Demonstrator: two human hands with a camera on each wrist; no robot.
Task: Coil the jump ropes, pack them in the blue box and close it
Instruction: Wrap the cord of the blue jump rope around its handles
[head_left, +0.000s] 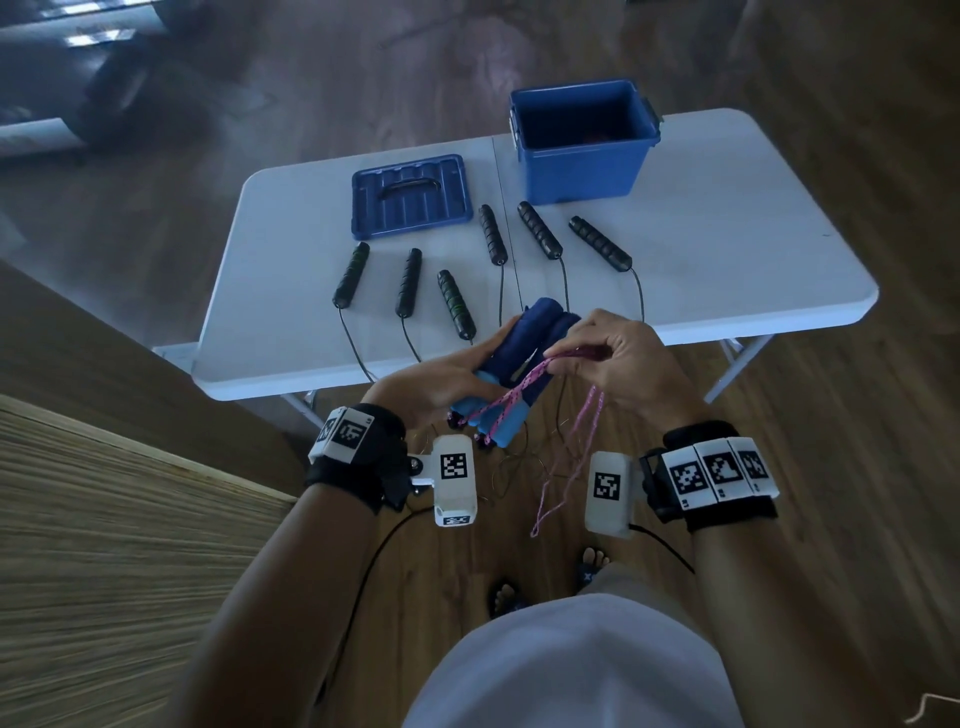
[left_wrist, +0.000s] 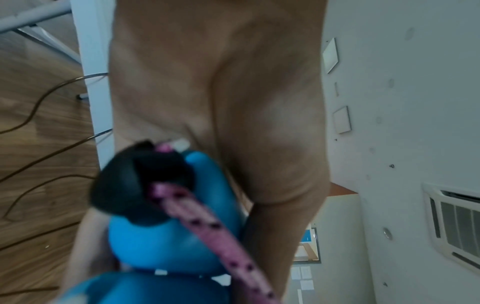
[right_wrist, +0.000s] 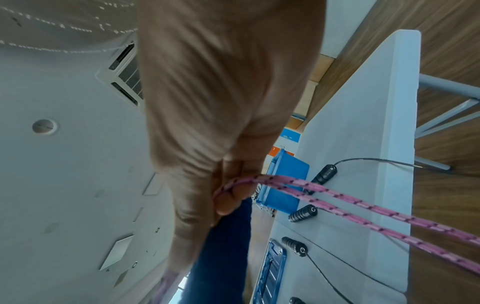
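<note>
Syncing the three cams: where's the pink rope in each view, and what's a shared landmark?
Head: pink rope at centre, crossing the blue handles that the left hand grips, pinched by the right hand.
Left wrist: lower centre, running diagonally from a handle's black end cap.
Right wrist: two strands from the pinching fingers towards the lower right.
Shared landmark: the blue handles.

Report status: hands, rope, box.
Left hand grips blue handles. Right hand pinches pink rope. Blue box open, lid beside it.
</note>
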